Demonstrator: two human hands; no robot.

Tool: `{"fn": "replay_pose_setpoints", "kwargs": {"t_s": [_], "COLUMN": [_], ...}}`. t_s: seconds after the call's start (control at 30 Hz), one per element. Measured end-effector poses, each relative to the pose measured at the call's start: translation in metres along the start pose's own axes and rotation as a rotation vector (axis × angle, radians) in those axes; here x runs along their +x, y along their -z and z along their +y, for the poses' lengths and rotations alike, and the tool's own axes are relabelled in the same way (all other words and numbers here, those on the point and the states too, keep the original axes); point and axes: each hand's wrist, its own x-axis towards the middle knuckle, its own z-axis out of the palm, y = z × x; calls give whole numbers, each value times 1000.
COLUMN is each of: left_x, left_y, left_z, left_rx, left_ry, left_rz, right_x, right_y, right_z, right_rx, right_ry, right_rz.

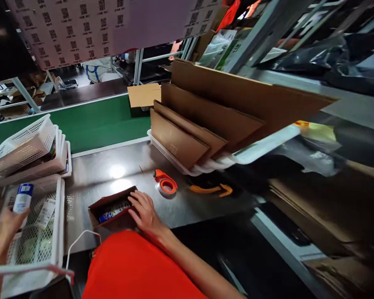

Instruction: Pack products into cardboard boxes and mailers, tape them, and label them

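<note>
- Hands: two, both the person's own. Left hand (11, 226), one object held; right hand (148, 214), none seen held clear of the surface (95, 168).
- Blue-and-white cylinder (23, 201): one, gripped upright in the closed left hand, above the near white basket (61, 207).
- Small cardboard box (116, 222): one, top open, standing on the surface. At least one blue-and-white item (110, 212) lies inside; the full count cannot be read.
- Labelled packet (46, 212): one legible as such, in the near white basket, just right of the cylinder.
- Tape dispenser (161, 177): one, orange. Orange object (205, 189): one, lying to its right; its type cannot be confirmed.
- Cardboard sheets (177, 143): at least four, leaning in a white rack (168, 154) beyond the dispenser.
- Stacked white baskets (23, 158): at least three, behind the near white basket; exact number uncertain.
- Position: the small cardboard box sits between the two hands, well apart from the left and touching the right.
- Right hand: fingers slightly bent over the box's right end; whether they pinch the wall cannot be told.
- Cylinder: well apart from the right hand and outside the box.
</note>
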Motion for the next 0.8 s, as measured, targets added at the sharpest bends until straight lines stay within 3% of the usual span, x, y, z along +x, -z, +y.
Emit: {"fn": "replay_pose_setpoints", "kwargs": {"t_s": [0.07, 0.1, 0.17, 0.27, 0.3, 0.4, 0.5, 0.57, 0.63, 0.7, 0.8], "left_x": [-23, -39, -75, -124, -136, -155, -160, -163, -169, -176, -188], "left_y": [13, 14, 2, -44, -63, -110, -131, -133, -131, -128, -128], "left_z": [23, 41, 85, 158, 178, 215, 221, 213, 199, 180, 151], "left_rx": [-151, -228, -353, -485, -471, -423, -415, -376, -377, -441, -443], "left_ry": [-3, -74, -375, -719, -790, -912, -1023, -1073, -1058, -991, -732], "left_rz": [-38, -62, -185, -469, -513, -462, -555, -699, -700, -480, -64], "right_x": [1, 3, 9, 17, 19, 15, 5, -2, -6, -9, -9], "right_y": [-7, -10, -15, -15, -14, -6, 2, 6, 10, 12, 12], "right_z": [6, 10, 19, 31, 34, 40, 42, 42, 41, 39, 38], "right_rx": [67, 128, 260, 361, 367, 391, 418, 431, 439, 437, 374], "right_ry": [-226, -355, -565, -671, -669, -673, -674, -655, -635, -631, -549], "right_rz": [146, 172, 142, 63, 56, 39, -1, -35, -66, -83, -83]}}
